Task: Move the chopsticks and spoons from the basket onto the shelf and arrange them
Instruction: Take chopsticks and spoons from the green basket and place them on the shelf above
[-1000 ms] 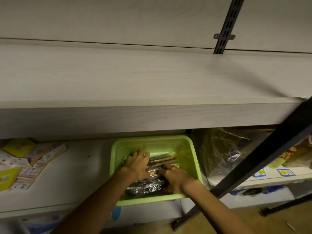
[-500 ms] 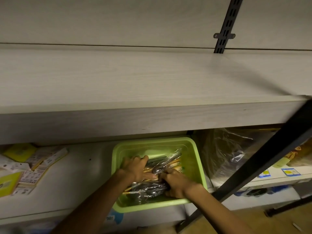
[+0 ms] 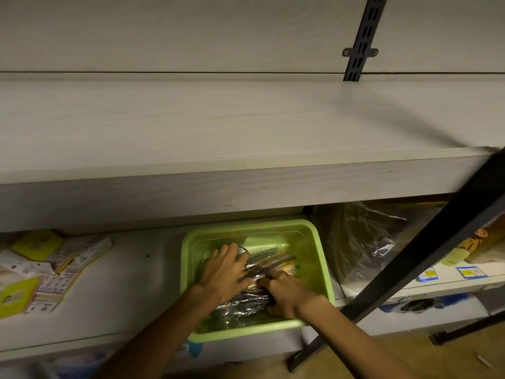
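A light green plastic basket sits on the lower shelf, under the wide pale wooden shelf. Inside it lie plastic-wrapped packs of chopsticks and spoons, shiny and partly hidden by my hands. My left hand lies over the packs with its fingers spread and reaching in among them. My right hand is curled round the near end of the wrapped bundle. Both hands are inside the basket, nearly touching each other.
A black diagonal metal brace crosses the right side in front of the shelves. A clear plastic bag lies right of the basket. Yellow and white packets lie at the left. A black slotted rail runs up the back wall.
Both hands stayed in the basket and shifted the wrapped packs. My left hand moved further in over them with its fingers spread; my right hand keeps its grip at the near end.
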